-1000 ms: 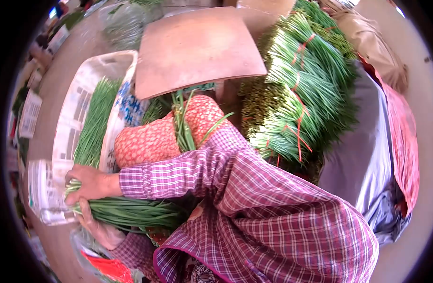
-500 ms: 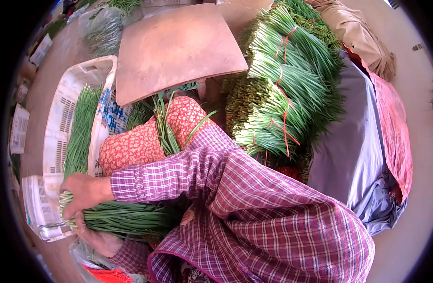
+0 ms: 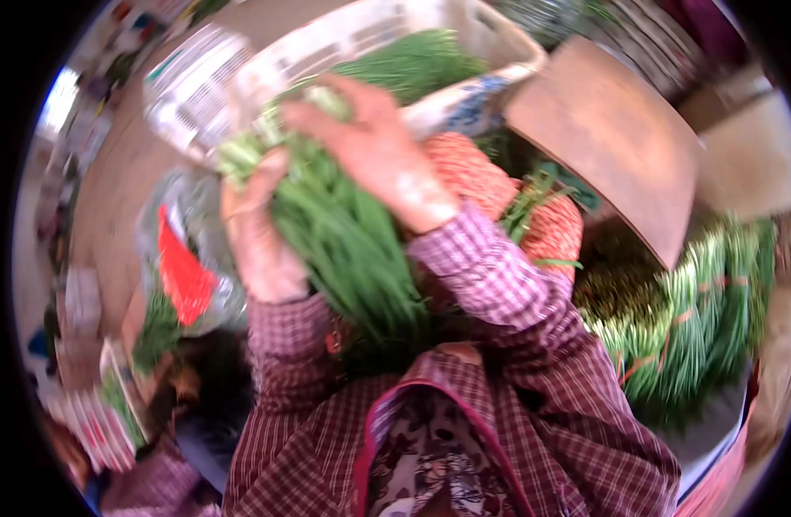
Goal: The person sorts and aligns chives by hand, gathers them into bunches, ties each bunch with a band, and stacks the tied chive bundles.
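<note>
A thick bunch of long green stalks hangs between my hands, pale ends up at the left and leaves down towards my lap. My left hand is wrapped round the bunch near its pale ends, from the left side. My right hand closes on its upper part from the other side, its fingers blurred around a pale tuft of ends. Just beyond my hands, a white plastic crate holds loose green stalks.
A brown board stands at the right, above tied green bundles. Red patterned cloth covers my knees. Plastic bags with red strips lie at the left. Another person's checked sleeve shows at the lower left.
The view has swung left. The bunch has been raised and tilted, with its pale ends now at the top, and both hands have moved up with it in front of the crate.
</note>
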`<move>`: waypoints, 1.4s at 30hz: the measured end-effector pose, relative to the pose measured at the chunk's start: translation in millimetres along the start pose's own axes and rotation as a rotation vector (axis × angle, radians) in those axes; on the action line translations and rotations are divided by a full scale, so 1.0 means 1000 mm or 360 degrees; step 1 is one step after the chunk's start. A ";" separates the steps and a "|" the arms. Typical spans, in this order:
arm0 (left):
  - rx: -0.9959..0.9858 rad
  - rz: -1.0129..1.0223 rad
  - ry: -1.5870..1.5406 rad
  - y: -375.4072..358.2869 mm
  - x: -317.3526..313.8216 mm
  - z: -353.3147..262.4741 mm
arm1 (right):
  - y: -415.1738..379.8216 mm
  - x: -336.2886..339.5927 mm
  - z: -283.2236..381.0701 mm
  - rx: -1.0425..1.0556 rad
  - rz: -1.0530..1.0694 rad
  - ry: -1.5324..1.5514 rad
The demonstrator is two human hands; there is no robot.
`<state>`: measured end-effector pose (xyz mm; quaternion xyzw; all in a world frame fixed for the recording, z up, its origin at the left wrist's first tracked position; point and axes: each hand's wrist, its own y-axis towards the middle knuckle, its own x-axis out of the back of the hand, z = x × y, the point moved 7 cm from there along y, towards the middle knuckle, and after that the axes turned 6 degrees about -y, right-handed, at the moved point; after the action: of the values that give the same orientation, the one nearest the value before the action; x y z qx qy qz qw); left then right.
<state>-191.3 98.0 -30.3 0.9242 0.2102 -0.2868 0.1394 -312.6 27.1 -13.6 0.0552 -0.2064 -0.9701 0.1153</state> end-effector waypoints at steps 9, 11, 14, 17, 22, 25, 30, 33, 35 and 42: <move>0.0228 0.0251 -0.0301 0.010 0.012 0.004 | 0.006 -0.028 -0.002 0.0072 0.0309 0.0074; 0.0372 0.0145 -0.0551 0.008 0.018 0.006 | 0.008 -0.033 -0.008 0.0036 0.0310 0.0060; 0.0335 -0.0023 -0.0578 0.007 0.023 -0.001 | 0.013 -0.025 -0.019 -0.0052 0.0129 0.0041; 0.0186 0.0010 -0.0504 0.011 0.032 -0.002 | 0.014 -0.029 -0.016 -0.0006 0.0176 0.0050; 0.0028 0.0131 -0.0329 0.017 0.030 -0.003 | 0.013 -0.046 0.001 0.0323 0.0414 -0.0297; 0.0037 0.0047 -0.0337 0.013 0.029 -0.006 | 0.018 -0.049 -0.007 0.0200 0.0449 -0.0179; -0.0031 0.0121 -0.0144 0.024 0.041 -0.036 | 0.032 -0.039 -0.004 0.0152 0.0186 -0.0192; -0.0078 0.0083 -0.0300 0.039 0.075 -0.071 | 0.047 -0.003 0.005 0.0233 -0.0216 -0.0263; -0.0079 0.0180 -0.0501 0.047 0.100 -0.102 | 0.061 0.032 0.004 0.0170 -0.0483 -0.0476; -0.0575 0.0388 -0.0361 0.069 0.193 -0.197 | 0.084 0.103 0.030 0.0591 -0.0583 -0.0599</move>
<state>77.7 172.3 22.7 0.8646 0.1281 -0.3275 0.3588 -400.4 -61.5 42.7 -0.0688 -0.3841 -0.9137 -0.1135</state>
